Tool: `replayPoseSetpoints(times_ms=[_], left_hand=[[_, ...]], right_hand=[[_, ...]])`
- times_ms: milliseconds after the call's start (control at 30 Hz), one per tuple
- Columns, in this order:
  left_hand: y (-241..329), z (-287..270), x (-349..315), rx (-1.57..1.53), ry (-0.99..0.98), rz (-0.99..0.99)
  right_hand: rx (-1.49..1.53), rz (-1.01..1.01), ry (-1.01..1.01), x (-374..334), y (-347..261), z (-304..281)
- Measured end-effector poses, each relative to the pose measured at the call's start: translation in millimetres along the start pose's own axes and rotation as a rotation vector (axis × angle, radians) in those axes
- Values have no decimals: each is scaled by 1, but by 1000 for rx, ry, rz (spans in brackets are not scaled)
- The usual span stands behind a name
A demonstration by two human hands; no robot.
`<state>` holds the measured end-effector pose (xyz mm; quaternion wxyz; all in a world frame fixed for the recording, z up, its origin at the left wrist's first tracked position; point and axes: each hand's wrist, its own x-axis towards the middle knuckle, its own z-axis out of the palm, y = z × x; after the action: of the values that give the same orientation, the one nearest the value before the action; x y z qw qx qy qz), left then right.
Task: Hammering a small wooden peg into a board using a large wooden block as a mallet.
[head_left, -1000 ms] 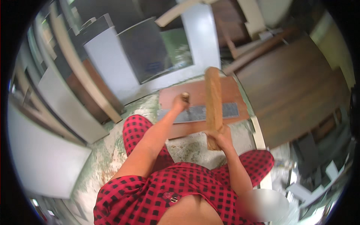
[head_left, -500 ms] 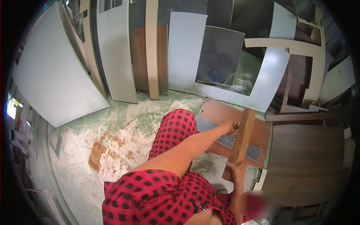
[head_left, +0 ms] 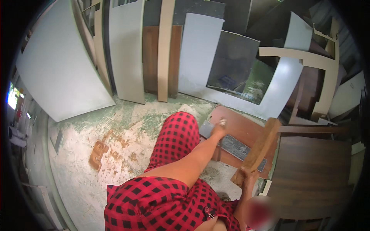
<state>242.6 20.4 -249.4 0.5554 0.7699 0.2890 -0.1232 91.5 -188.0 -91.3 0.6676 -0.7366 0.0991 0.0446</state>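
Object in left hand unclear, strip partly covered

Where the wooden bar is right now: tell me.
In the head view, the wooden bar is right of centre, gripped near its lower end by the right hand, slanting over the grey strip and reddish-brown board.

My view comes from a wide fisheye camera on my head, facing steeply down and forward, with my checked shirt nearest to it. Farther off it takes in my left hand above the brown board and my right hand by its near edge; beyond the far edge, standing panels fill the top.
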Motion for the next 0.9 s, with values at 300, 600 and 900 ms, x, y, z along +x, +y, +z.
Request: replayPoseSetpoints(times_ms=[300,600,900], left_hand=[[-113,6,30,683,-71,16],[-77,-3,0,726,-261,-44],[99,-11,-60,-774,-779,-98]], right_hand=[[-166,-42,-165,-14,-3,33],[-374,21,-56,-11,23,19],[-465,-158,67,-8,10,6]])
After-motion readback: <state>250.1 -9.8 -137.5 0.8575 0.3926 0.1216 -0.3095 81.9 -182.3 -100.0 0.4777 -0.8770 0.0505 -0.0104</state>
